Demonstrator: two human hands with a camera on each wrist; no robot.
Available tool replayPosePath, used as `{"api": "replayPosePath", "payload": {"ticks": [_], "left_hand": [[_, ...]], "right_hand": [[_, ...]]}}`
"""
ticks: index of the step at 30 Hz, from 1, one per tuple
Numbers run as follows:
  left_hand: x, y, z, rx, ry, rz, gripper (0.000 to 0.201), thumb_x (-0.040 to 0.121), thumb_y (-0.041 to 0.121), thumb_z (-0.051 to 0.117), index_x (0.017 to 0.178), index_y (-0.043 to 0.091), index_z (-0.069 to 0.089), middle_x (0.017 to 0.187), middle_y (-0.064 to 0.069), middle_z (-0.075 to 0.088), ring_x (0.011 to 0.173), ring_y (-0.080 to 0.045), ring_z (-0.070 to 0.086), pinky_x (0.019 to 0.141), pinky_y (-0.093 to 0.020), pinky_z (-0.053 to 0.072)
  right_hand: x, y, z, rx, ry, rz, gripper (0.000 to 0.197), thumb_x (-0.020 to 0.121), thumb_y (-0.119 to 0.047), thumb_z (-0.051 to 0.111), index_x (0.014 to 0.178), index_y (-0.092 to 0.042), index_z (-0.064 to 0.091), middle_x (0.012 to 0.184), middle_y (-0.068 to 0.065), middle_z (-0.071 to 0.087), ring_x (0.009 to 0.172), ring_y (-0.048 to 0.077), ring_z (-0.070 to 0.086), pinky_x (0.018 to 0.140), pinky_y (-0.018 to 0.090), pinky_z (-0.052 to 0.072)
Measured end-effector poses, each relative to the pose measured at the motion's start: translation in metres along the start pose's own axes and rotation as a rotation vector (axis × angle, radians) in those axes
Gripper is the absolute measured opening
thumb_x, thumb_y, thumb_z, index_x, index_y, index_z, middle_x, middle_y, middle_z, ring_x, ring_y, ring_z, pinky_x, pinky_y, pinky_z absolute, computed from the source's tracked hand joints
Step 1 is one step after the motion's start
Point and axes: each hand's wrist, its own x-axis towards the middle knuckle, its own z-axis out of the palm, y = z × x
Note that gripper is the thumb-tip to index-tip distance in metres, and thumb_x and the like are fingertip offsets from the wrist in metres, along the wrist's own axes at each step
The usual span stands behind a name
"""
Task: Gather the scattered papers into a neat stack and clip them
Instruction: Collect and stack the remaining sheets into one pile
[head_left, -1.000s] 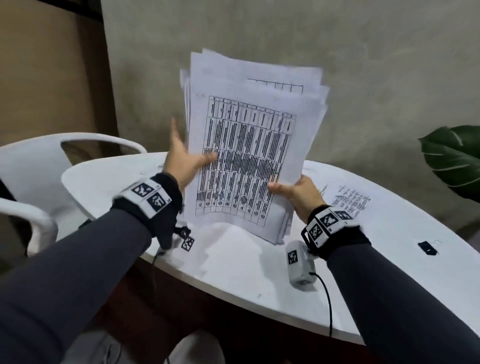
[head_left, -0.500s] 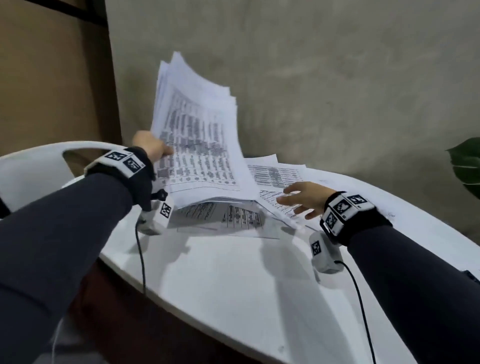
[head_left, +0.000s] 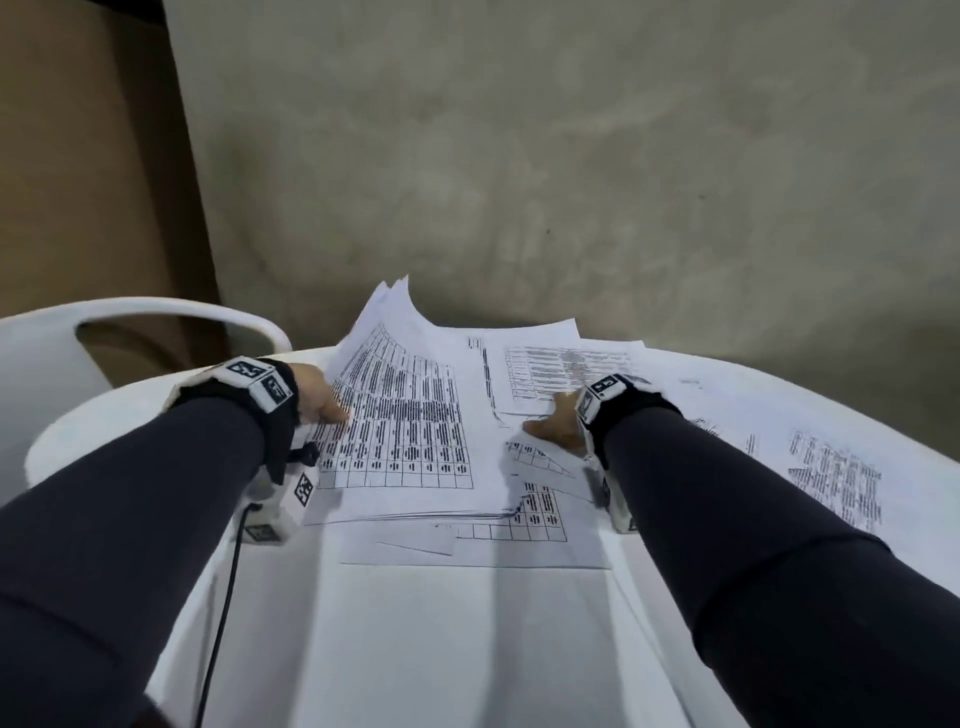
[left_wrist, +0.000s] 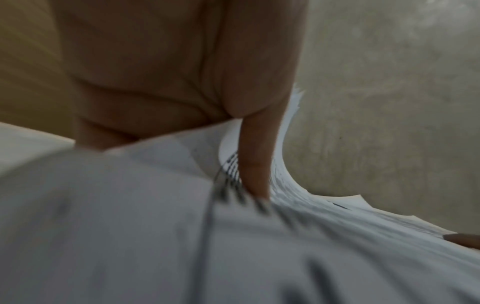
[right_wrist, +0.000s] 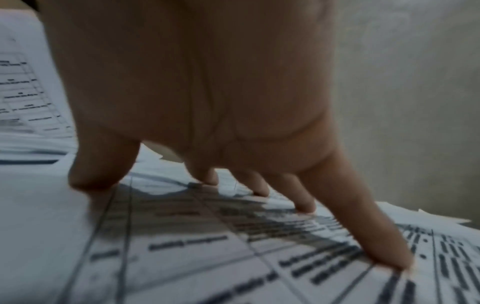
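Note:
A stack of printed papers (head_left: 410, 431) lies tilted on the white table (head_left: 415, 649), its far corner curling up. My left hand (head_left: 330, 408) grips the stack's left edge, with the thumb (left_wrist: 255, 174) on the top sheet; the fingers under it are hidden. My right hand (head_left: 553, 428) rests with spread, straight fingers (right_wrist: 363, 226) on loose sheets (head_left: 545, 364) to the right of the stack. Another sheet (head_left: 519, 540) pokes out from under the stack at the near side. No clip shows in any view.
More printed sheets (head_left: 831, 478) lie at the table's right side. A white plastic chair (head_left: 156, 317) stands at the back left, against a grey wall. A black cable (head_left: 218, 623) hangs from my left wrist over the table's edge.
The stack came down from upright in the air to lying on the table in my left hand. My right hand let go of it and landed on the loose sheets to the right.

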Motion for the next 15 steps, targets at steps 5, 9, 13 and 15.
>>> {"api": "replayPosePath", "payload": {"ticks": [5, 9, 13, 15], "left_hand": [[-0.012, 0.0, 0.002, 0.047, -0.129, 0.096, 0.037, 0.081, 0.036, 0.068, 0.097, 0.002, 0.066, 0.097, -0.01, 0.066, 0.09, -0.023, 0.058, 0.081, -0.028, 0.044], [-0.051, 0.004, 0.017, -0.007, -0.193, 0.173, 0.037, 0.084, 0.03, 0.066, 0.105, -0.001, 0.065, 0.097, -0.007, 0.062, 0.088, -0.023, 0.056, 0.062, -0.022, 0.043], [-0.089, -0.013, 0.026, -0.365, -0.338, 0.195, 0.036, 0.085, 0.007, 0.063, 0.116, -0.01, 0.059, 0.113, -0.024, 0.066, 0.099, -0.036, 0.062, 0.097, -0.05, 0.048], [-0.104, -0.031, 0.016, -0.6, -0.378, 0.196, 0.029, 0.082, -0.003, 0.062, 0.111, -0.007, 0.06, 0.092, -0.02, 0.072, 0.08, -0.034, 0.068, 0.081, -0.049, 0.056]], "right_hand": [[-0.029, 0.0, -0.006, -0.059, -0.097, 0.03, 0.087, 0.075, -0.077, 0.039, 0.136, -0.014, 0.041, 0.132, 0.017, 0.05, 0.129, 0.034, 0.043, 0.107, 0.041, 0.032], [-0.062, 0.01, 0.003, 0.004, -0.136, 0.005, 0.082, 0.093, -0.056, 0.039, 0.151, -0.008, 0.006, 0.147, 0.022, 0.035, 0.135, 0.033, 0.036, 0.109, 0.034, 0.029], [-0.107, 0.032, 0.012, 0.049, -0.186, -0.09, 0.094, 0.081, -0.064, 0.047, 0.151, -0.017, 0.006, 0.154, 0.019, 0.024, 0.139, 0.033, 0.029, 0.109, 0.032, 0.023], [-0.122, 0.047, 0.018, -0.013, -0.239, -0.127, 0.101, 0.074, -0.074, 0.047, 0.15, -0.029, -0.002, 0.158, 0.019, 0.008, 0.144, 0.034, 0.02, 0.116, 0.043, 0.018]]}}
